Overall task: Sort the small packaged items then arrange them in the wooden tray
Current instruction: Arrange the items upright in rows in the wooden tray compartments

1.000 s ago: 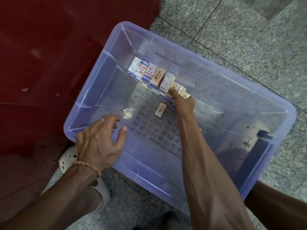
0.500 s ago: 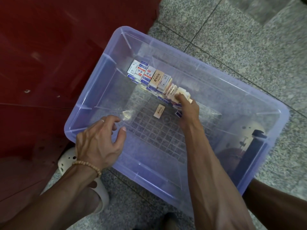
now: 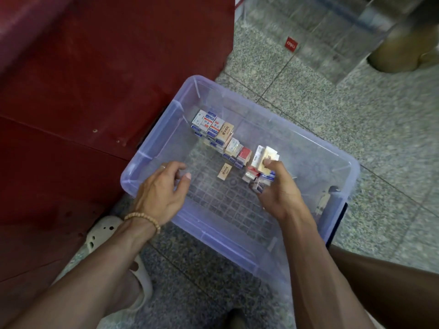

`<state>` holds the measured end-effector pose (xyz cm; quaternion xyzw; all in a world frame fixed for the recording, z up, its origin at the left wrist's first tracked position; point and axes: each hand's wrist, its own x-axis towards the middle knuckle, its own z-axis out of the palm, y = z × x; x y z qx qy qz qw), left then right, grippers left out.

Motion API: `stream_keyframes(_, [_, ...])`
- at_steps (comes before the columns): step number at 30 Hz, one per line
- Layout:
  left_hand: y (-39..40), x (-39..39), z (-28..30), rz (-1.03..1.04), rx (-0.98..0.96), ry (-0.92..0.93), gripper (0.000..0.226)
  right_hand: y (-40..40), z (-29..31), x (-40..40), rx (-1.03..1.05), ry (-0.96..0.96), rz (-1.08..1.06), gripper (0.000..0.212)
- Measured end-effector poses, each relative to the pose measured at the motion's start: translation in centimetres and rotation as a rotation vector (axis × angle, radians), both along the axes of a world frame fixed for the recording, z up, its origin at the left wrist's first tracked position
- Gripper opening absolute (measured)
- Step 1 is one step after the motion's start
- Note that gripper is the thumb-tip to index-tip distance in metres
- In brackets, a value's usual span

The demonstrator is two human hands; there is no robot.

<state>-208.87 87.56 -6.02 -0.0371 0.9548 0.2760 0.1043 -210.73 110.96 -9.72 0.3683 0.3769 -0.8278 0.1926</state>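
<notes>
Compared with half a second ago, the right hand (image 3: 280,186) has pulled back from the row of small boxes (image 3: 218,131) and now comes toward the near side of the clear plastic bin (image 3: 147,160) with a handful of boxes (image 3: 263,160) gripped between thumb and curled fingers; I judge that this is a first group taken out for sorting, so the task is only at its beginning. Going from left to right across the bin: the left hand (image 3: 161,193) rests over the bin's left rim, its fingers loosely curled and holding nothing. Further inside, against the far left wall of the bin, the remaining small boxes stand in a tight row, white-blue ones first, then beige ones and a red one (image 3: 244,154). Near the middle of the bin floor one beige packet (image 3: 224,171) lies flat and alone, just in front of the row. To the right of it is the right hand with its bundle, lifted a little above the floor, I believe. The right half of the bin holds no boxes. A wooden tray is not visible in this view.
</notes>
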Motion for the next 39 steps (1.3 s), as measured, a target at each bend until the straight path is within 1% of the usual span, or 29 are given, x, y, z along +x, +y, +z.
stream_keyframes(3, [0.9, 0.2, 2.7, 0.04, 0.124, 0.043, 0.02, -0.9, 3.8, 0.8, -0.045, 0.058, 0.048, 0.029])
stream_keyframes(6, [2.3, 0.5, 6.8, 0.093, 0.324, 0.047, 0.025, -2.3, 7.4, 1.7, -0.069, 0.115, 0.113, 0.034])
stream_keyframes(9, [3.0, 1.2, 10.9, 0.115, 0.534, 0.032, 0.035, -4.0, 10.8, 2.7, -0.069, 0.198, 0.222, 0.057])
stream_keyframes(10, [3.0, 1.5, 12.1, 0.116, 0.587, 0.018, 0.038, -4.5, 11.9, 3.0, -0.057, 0.227, 0.266, 0.059])
stream_keyframes(12, [2.6, 2.2, 14.2, 0.099, 0.65, 0.007, 0.041, -5.5, 14.3, 3.7, -0.029, 0.295, 0.354, 0.051])
stream_keyframes(15, [1.1, 3.2, 16.8, 0.096, 0.707, 0.031, 0.027, -7.1, 17.6, 4.7, -0.009, 0.368, 0.415, 0.038])
stream_keyframes(17, [0.0, 4.0, 18.4, 0.114, 0.744, 0.048, 0.016, -8.2, 19.2, 5.3, -0.002, 0.395, 0.42, 0.034])
stream_keyframes(19, [-1.0, 4.8, 19.8, 0.162, 0.796, 0.05, 0.012, -9.4, 20.9, 5.9, 0.002, 0.415, 0.428, 0.031])
stream_keyframes(21, [-1.9, 5.6, 21.1, 0.225, 0.849, 0.053, 0.013, -10.8, 22.4, 6.6, -0.01, 0.422, 0.428, 0.029])
stream_keyframes(23, [-3.0, 6.2, 22.2, 0.302, 0.921, 0.053, 0.01, -12.2, 24.0, 7.2, -0.035, 0.423, 0.402, 0.034])
stream_keyframes(24, [-3.5, 6.5, 22.8, 0.344, 0.964, 0.052, 0.01, -12.9, 24.8, 7.5, -0.05, 0.42, 0.381, 0.032])
stream_keyframes(27, [-5.3, 7.3, 24.3, 0.434, 1.068, 0.059, 0.012, -14.7, 26.3, 8.1, -0.077, 0.369, 0.346, 0.015])
stream_keyframes(28, [-5.9, 7.6, 24.9, 0.444, 1.095, 0.063, 0.012, -15.3, 26.6, 8.3, -0.093, 0.341, 0.345, 0.013])
stream_keyframes(30, [-7.0, 8.1, 25.8, 0.447, 1.159, 0.068, 0.013, -16.5, 27.4, 8.5, -0.159, 0.317, 0.335, 0.014])
stream_keyframes(32, [-8.2, 8.6, 26.6, 0.439, 1.221, 0.079, 0.013, -17.7, 28.5, 8.7, -0.197, 0.363, 0.351, 0.017])
stream_keyframes(34, [-9.3, 9.1, 27.2, 0.44, 1.263, 0.086, 0.014, -18.8, 29.3, 8.8, -0.174, 0.442, 0.387, 0.016])
stream_keyframes(36, [-10.4, 9.6, 27.8, 0.444, 1.263, 0.108, 0.014, -19.9, 29.9, 8.8, -0.122, 0.511, 0.439, 0.025])
stream_keyframes(37, [-11.0, 9.8, 28.0, 0.444, 1.252, 0.122, 0.012, -20.4, 30.1, 8.8, -0.101, 0.524, 0.452, 0.029])
stream_keyframes(39, [-12.2, 10.3, 28.4, 0.451, 1.228, 0.148, 0.01, -21.5, 30.6, 8.7, -0.085, 0.529, 0.468, 0.025])
